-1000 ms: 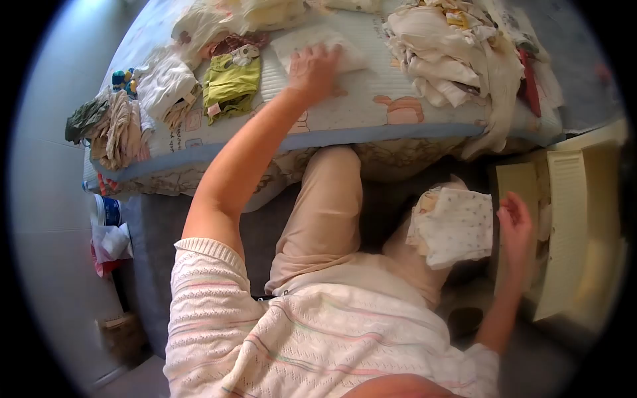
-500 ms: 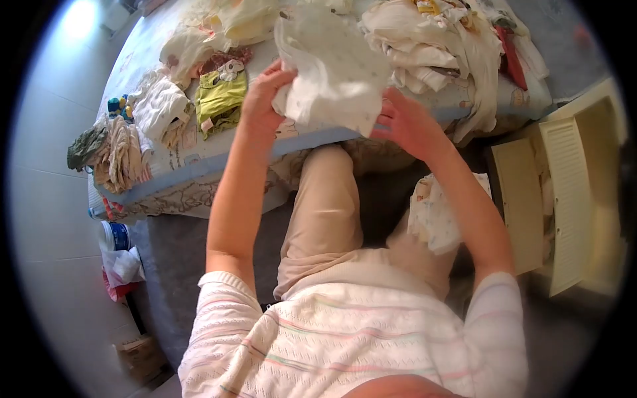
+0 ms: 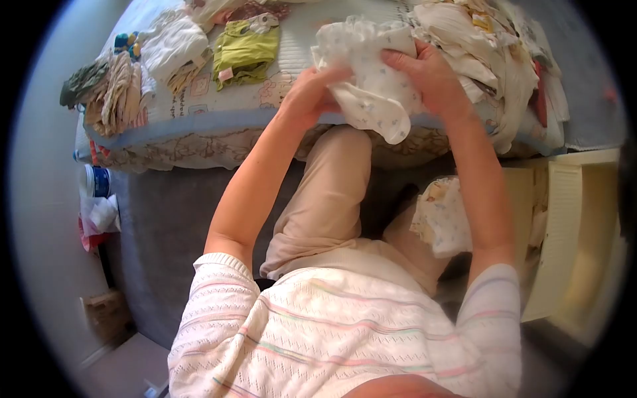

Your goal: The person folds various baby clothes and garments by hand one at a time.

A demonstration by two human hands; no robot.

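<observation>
While fingers (image 3: 406, 64) hold crumpled printed cloth (image 3: 366, 66), a rounded flap (image 3: 383, 118) droops

No wording legible with certainty from where I stand. Dark lettering (image 3: 178, 105) printed on the bed cover (image 3: 295, 56): too small. Blue label (image 3: 101, 181) on the tub (image 3: 87, 182): blurred.

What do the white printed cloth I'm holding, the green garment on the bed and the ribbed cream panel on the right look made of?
White printed cloth: probably soft cotton, matte; it creases and droops. Green garment: matte fabric, perhaps cotton; soft wrinkles show. Cream panel: perhaps dull moulded plastic, given its regular ribs; painted wood is possible.
</observation>
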